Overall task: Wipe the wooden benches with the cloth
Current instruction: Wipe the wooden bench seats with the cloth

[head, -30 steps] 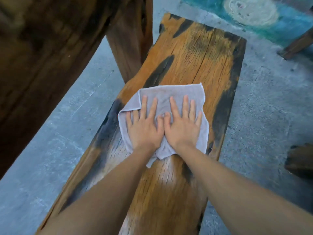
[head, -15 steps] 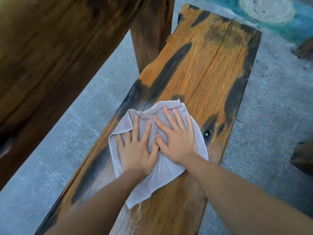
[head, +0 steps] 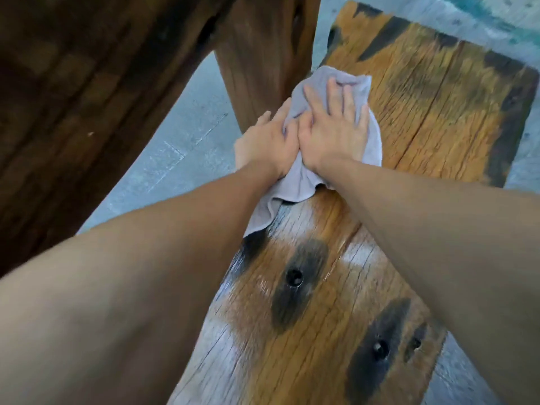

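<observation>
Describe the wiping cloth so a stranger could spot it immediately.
Find the long orange-brown wooden bench with dark patches. On its left edge, under the left hand and right hand, lies the crumpled pale grey cloth, the only soft fabric there.

Cloth [head: 295, 185]: pale grey, bunched and wrinkled, lying on the counter near its left edge, one corner trailing toward the viewer.
Counter [head: 432, 112]: orange-brown wooden plank, cracked grain, dark patches, dark holes, glossy near end.
</observation>
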